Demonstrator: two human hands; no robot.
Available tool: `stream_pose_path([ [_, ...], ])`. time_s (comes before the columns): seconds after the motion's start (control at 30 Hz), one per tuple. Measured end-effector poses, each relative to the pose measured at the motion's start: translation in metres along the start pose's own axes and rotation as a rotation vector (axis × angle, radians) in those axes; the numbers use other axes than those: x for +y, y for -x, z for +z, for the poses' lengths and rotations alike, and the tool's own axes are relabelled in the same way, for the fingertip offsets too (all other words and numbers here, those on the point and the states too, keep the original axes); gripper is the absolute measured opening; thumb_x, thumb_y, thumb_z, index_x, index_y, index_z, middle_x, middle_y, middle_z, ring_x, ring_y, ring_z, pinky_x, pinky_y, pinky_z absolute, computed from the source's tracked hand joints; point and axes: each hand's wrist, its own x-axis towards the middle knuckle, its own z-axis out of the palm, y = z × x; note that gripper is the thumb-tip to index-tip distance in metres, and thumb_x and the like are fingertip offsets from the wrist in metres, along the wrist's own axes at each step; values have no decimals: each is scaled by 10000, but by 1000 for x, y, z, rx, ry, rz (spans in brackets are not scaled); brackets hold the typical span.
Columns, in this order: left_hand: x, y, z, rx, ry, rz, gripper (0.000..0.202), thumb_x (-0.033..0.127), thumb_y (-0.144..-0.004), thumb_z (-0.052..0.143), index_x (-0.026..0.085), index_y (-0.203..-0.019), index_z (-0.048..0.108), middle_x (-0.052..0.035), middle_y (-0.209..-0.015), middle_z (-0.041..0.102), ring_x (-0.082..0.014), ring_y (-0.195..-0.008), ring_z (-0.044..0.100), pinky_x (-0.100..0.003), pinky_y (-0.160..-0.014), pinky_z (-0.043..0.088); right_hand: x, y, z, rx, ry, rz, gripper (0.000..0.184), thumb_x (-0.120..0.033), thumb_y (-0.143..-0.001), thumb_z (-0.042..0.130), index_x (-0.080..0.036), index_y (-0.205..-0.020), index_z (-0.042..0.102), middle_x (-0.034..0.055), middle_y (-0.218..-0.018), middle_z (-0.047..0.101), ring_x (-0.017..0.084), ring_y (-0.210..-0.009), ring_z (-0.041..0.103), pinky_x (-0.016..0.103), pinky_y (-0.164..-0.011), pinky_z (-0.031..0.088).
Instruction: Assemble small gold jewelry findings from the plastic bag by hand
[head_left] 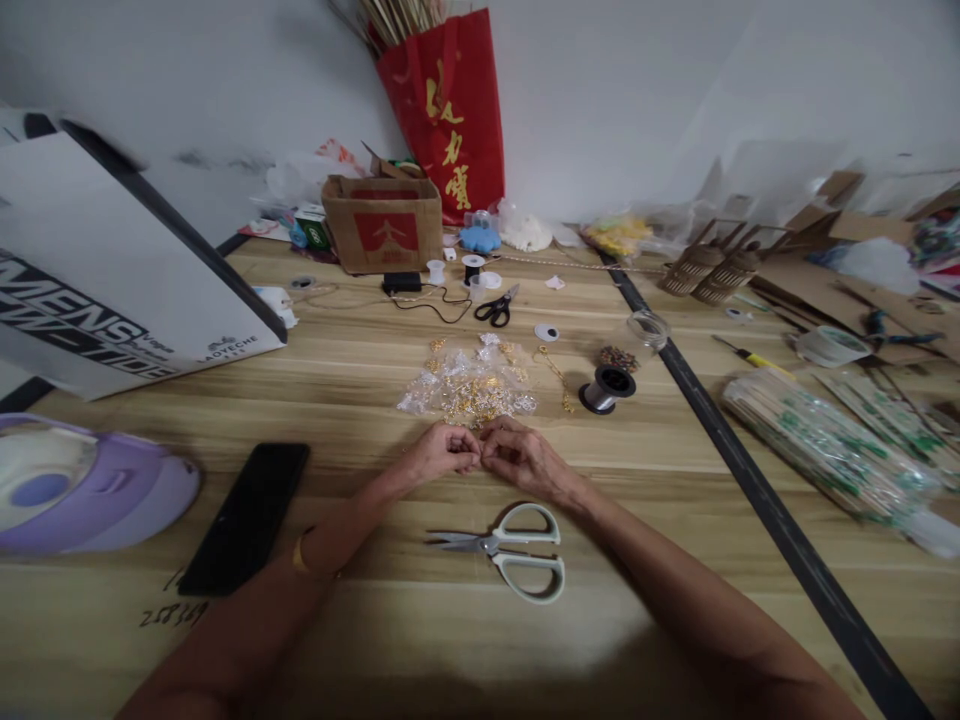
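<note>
My left hand (441,452) and my right hand (519,456) meet fingertip to fingertip at the middle of the wooden table (360,370), both pinched on something too small to make out. Just beyond them lies a heap of small gold pieces in clear plastic bags (469,385). White-handled scissors (506,548) lie between my forearms, blades pointing left. A spool of thin wire (604,388) stands to the right of the heap, near a short gold chain (556,375).
A black phone (246,515) and a purple-white device (82,485) lie at left, under a white shopping bag (112,270). Black scissors (496,308), a cardboard box (382,222) and a red bag (448,110) stand behind. Bundled skewers in plastic (829,445) lie right of a black seam (750,480).
</note>
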Motion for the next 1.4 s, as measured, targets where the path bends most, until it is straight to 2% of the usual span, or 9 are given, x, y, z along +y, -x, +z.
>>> stream_pose_path([
  [0.27, 0, 0, 0, 13, 9, -25, 241, 280, -623, 728, 101, -704, 590, 17, -577, 583, -75, -523, 531, -187, -523, 423, 5, 1, 1, -17, -77, 77, 46, -170, -822, 570, -154, -786, 594, 34, -824, 620, 115, -682, 543, 209, -580, 391],
  [0.67, -3, -1, 3, 36, -44, 23, 219, 296, -660, 687, 115, -690, 566, 26, -570, 558, -75, -511, 520, -187, -515, 423, 3, 0, 0, -9, -48, 25, 36, -142, -803, 580, -160, -774, 594, 50, -875, 621, 134, -755, 570, 236, -659, 429],
  [0.9, -3, 1, 4, 88, -227, 70, 108, 217, -690, 622, 117, -693, 582, 13, -592, 556, -94, -556, 510, -198, -536, 407, 6, 1, 1, -1, -57, 43, 33, -133, -802, 574, -160, -804, 594, 26, -816, 600, 109, -680, 526, 212, -607, 402],
  [1.17, -7, 2, 4, 130, -411, 134, 95, 217, -726, 596, 125, -712, 614, 0, -638, 590, -108, -608, 520, -199, -572, 408, 6, 0, 1, -15, -71, 72, 39, -173, -821, 574, -154, -809, 605, 18, -780, 582, 107, -664, 506, 210, -594, 384],
  [1.3, -7, 2, 3, 132, -386, 121, 110, 230, -721, 602, 123, -695, 610, -2, -628, 587, -108, -603, 515, -200, -566, 409, 5, 0, -1, -31, -106, 88, 89, -226, -844, 574, -153, -809, 612, 22, -784, 585, 110, -670, 506, 214, -601, 385],
  [1.4, -4, 2, 3, 94, -278, 95, 138, 253, -716, 614, 117, -693, 600, 6, -607, 567, -95, -568, 499, -192, -538, 402, 6, 0, -2, -36, -138, 90, 112, -251, -852, 573, -153, -819, 615, 28, -808, 590, 117, -696, 521, 218, -611, 392],
])
